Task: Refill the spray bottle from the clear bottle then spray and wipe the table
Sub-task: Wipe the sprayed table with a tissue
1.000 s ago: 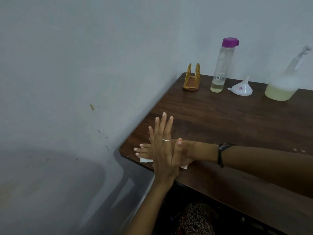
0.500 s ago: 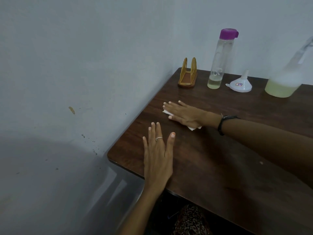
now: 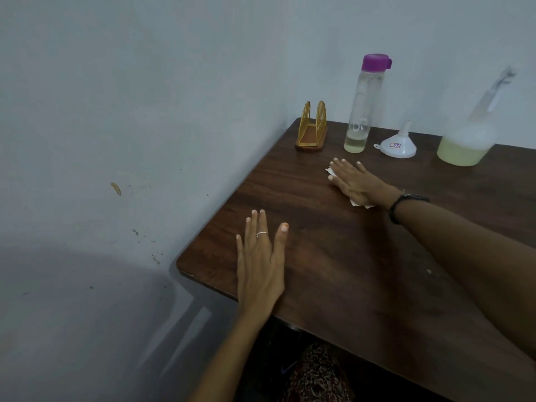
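White tissue (image 3: 359,202) under right hand (image 3: 358,182) (flat); left hand (image 3: 259,266) on table (image 3: 333,256)

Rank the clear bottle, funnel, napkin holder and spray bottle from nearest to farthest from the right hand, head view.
From the right hand:
1. Clear bottle, just beyond the fingertips.
2. Funnel, behind, slightly right.
3. Napkin holder, back left corner.
4. Spray bottle, far right.

Two bottles (image 3: 366,105), one funnel (image 3: 398,144), one holder (image 3: 312,129)
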Demonstrator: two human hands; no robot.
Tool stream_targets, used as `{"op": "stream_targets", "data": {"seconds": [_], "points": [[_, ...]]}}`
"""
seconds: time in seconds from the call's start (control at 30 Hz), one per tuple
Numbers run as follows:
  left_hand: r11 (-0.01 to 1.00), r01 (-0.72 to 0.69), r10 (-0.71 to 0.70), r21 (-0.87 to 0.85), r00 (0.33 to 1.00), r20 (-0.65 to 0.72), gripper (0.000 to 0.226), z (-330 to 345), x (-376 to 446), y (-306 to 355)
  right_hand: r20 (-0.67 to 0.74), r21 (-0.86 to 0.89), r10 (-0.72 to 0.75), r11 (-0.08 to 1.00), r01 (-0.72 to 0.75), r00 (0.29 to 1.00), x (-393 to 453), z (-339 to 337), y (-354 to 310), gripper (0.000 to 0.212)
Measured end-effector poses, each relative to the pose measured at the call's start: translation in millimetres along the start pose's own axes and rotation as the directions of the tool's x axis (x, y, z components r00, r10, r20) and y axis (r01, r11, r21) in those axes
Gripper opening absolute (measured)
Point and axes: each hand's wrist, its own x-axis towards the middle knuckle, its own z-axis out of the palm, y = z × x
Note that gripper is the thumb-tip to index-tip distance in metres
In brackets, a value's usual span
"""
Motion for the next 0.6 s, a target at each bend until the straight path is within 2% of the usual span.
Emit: {"op": "stream_targets", "data": {"seconds": [0.07, 0.17, 0.2, 0.33, 0.43, 0.6], "points": [[1.0, 0.015, -0.015, -0.012, 1.0, 0.015, 0.09, -2, -2, 3, -0.002, 0.009, -0.008, 1.0, 0.008, 1.0, -14, 3, -4, 0.056], [0.997, -0.046, 0.045, 0.066, 0.999, 0.017, 0.101, -3, -1, -3, 0.003, 0.024, -0.068, 0.997, 0.068, 0.998, -34, 8, -18, 0.056], [0.998, -0.036, 0.036, 0.042, 0.999, 0.013, 0.097, -3, -2, -3, 0.007, 0.028, -0.093, 0.995, 0.093, 0.996, -41, 9, -25, 0.056], [0.968, 0.021, -0.025, -0.25, 1.0, -0.013, 0.061, -9, -3, 6, -0.011, 0.053, -0.207, 0.977, 0.207, 0.978, -70, 15, -60, 0.058], [0.843, -0.083, 0.017, -0.532, 0.992, -0.127, 0.05, -17, -9, 9, -0.022, 0.046, -0.317, 0.947, 0.318, 0.948, -90, 19, -93, 0.059], [0.735, -0.227, 0.053, -0.639, 0.959, -0.279, 0.045, -23, -17, 12, -0.019, 0.004, -0.482, 0.876, 0.482, 0.876, -124, 26, -145, 0.057]]}}
